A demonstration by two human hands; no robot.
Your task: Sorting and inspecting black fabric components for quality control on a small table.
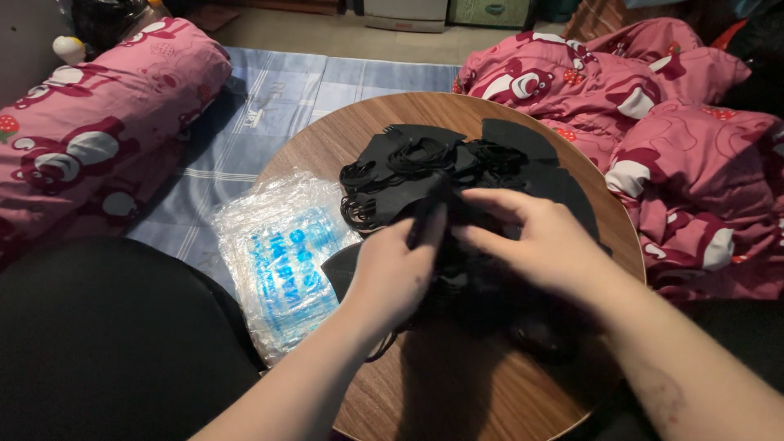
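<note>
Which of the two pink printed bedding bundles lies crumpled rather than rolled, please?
The pink quilt on the right is crumpled in loose folds; the pink roll on the left is a smooth, tight bolster shape.

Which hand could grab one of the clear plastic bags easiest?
Probably the left hand: the stack of clear plastic bags lies just beside it on the round table, while the right hand is across the black masks.

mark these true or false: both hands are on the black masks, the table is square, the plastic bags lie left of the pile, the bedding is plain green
1. Both hands are on the black masks: true. The left hand and right hand grip the black face masks.
2. The table is square: false. The wooden table is round.
3. The plastic bags lie left of the pile: true. The clear plastic bags with blue print overhang the table's left edge.
4. The bedding is plain green: false. The bedding is pink with a bear pattern.
</note>
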